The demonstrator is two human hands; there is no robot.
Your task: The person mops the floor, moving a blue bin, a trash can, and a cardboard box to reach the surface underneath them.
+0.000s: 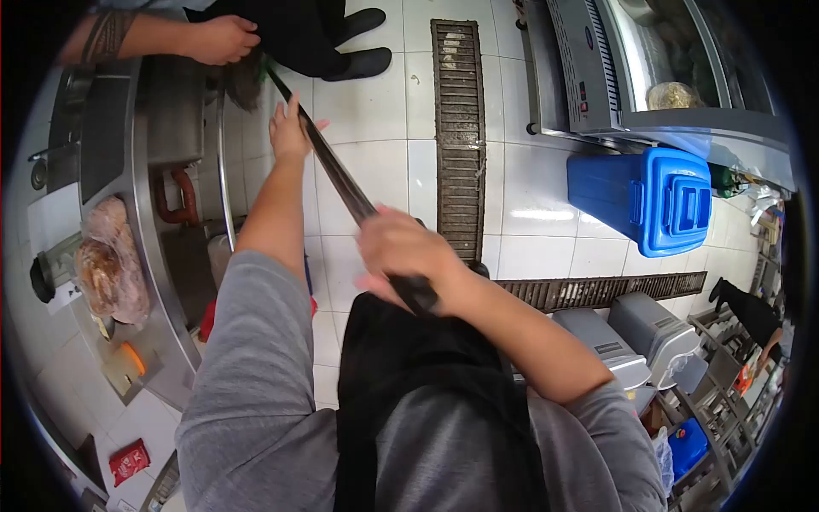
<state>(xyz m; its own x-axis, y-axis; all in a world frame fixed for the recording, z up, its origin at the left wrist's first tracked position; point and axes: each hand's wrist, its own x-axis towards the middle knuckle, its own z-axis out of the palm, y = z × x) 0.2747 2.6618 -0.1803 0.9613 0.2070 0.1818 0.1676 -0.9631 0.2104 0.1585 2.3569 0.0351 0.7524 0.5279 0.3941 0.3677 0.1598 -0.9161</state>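
My right hand (pixel 414 256), blurred by motion, is wrapped around the upper end of a broom (pixel 345 183) with a long dark handle. The handle slants away to the upper left, towards dark bristles (pixel 245 81) beside the steel counter, partly hidden there. Farther along the handle, my left hand (pixel 290 132) has its fingers stretched out and apart. The handle passes across its thumb, touching the hand without the fingers closing round it. Close to the bristles is another person's hand (pixel 226 39), with that person's black boots (pixel 358 64) on the tiles.
A steel counter (pixel 141 213) runs along the left, with bagged food (pixel 111 264) on it. Floor drain grates (pixel 459 128) cross the white tiles. At right stand a blue lidded bin (pixel 644 200), a display cabinet (pixel 589 68) and grey bins (pixel 657 333). Another person (pixel 755 311) is at far right.
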